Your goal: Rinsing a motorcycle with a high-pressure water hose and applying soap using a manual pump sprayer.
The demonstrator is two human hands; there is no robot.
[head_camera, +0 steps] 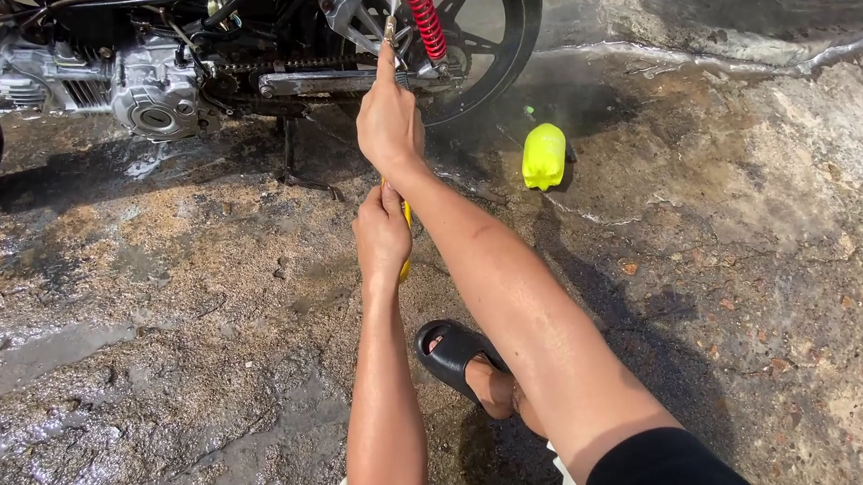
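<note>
The right hand (pixel 389 125) has a clenched grip on the front of a spray wand (pixel 390 33), its brass tip throwing water just ahead at the motorcycle (pixel 245 55) beside the red shock spring (pixel 425 16). Behind that grip, the left hand (pixel 382 233) is wrapped tight round the wand's yellow handle (pixel 407 219). Off to the right of both grips, a yellow plastic bottle (pixel 543 155) (no label visible from here) lies on the wet concrete ground (pixel 160 316), and a black sandal (pixel 452 355) sits below.

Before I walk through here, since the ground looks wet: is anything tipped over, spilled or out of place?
Yes. A yellow plastic bottle lies on its side on the wet concrete beside the motorcycle's rear wheel. Both hands, right hand and left hand, grip a yellow-handled spray wand.
</note>
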